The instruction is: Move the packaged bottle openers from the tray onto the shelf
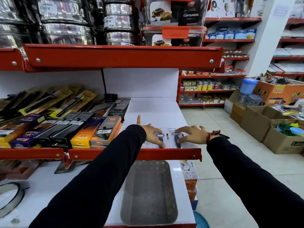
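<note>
Hands rest flat, fingers spread, on the white shelf (153, 111) near its red front edge. Under the left hand (152, 134) lies one packaged bottle opener (160, 137), and under the right hand (191, 134) lies a second packaged opener (176, 139); neither hand grips its pack. Both arms wear black sleeves, with a red thread at the right wrist. Boxed lighters (105, 132) sit just left. Below, on the lower shelf, the grey tray (148, 195) holds nothing.

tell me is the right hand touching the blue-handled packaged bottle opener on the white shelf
Touching. The head view shows the right hand spread over the blue-handled packaged bottle opener, with fingertips pressed flat on its card on the white shelf.
</note>
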`<state>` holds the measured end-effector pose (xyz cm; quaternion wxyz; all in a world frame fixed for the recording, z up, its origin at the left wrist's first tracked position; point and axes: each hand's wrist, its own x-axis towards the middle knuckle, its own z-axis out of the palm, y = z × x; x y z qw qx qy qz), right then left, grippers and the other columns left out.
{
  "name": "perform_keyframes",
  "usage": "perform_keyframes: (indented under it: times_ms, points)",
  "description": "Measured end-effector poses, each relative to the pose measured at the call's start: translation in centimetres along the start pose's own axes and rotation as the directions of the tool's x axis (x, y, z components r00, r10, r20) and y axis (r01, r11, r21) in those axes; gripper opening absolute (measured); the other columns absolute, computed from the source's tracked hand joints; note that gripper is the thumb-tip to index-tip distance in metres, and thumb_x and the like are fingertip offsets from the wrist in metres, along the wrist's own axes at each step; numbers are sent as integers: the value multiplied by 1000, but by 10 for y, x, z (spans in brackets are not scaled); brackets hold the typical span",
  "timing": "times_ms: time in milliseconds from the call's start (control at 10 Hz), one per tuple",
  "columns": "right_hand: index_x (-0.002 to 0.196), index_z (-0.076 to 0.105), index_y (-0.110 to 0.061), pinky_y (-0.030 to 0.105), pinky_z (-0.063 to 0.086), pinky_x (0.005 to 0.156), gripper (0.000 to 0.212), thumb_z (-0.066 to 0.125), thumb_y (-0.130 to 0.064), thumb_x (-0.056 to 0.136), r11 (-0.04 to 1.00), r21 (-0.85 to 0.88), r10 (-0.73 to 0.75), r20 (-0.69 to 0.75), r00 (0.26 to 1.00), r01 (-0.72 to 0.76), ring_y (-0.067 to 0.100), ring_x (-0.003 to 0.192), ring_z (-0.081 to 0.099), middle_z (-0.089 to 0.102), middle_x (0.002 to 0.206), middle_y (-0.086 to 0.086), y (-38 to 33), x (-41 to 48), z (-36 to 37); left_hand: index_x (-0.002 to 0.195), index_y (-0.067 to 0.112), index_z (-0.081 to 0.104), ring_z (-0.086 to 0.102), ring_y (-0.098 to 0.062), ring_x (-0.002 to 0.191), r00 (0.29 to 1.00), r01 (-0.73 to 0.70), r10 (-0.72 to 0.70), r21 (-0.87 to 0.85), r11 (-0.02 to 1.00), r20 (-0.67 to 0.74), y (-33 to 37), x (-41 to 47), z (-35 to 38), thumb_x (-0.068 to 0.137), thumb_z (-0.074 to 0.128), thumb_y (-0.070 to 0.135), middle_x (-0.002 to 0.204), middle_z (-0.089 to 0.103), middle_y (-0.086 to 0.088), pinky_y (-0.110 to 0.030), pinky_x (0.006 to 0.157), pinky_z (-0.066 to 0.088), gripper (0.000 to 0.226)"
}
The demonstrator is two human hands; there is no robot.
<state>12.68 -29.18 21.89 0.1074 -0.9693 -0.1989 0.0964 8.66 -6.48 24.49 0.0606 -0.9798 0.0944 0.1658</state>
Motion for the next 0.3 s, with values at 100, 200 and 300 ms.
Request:
perform_keyframes:
  times_ms: [100,200,300]
  points:
    - [143,41,-47,63,0,117,62,54,-62,84,1000,17,2,27,1000,-3,28,149,23,34,160,-12,0,0,1,155,42,23,-1,-22,157,1000,-3,3,-10,1000,29,1,-1,2,81,41,83,167,21,1,-68,107,-31,87]
    - [145,38,-44,62,0,118,65,52,-62,85,1000,15,6,9,1000,-6,27,149,22,33,161,-9,-1,-1,4,156,42,21,-1,-21,157,1000,-7,7,-8,1000,5,0,0,3,83,36,83,167,19,2,-67,107,-31,85]
    - [147,37,-39,58,8,117,61,44,-60,90,999,26,-40,-170,985,45,26,147,29,36,160,-5,-1,-1,4,156,42,21,1,-17,157,992,-27,12,-121,992,-126,-11,0,4,91,29,75,167,20,3,-61,115,-27,73]
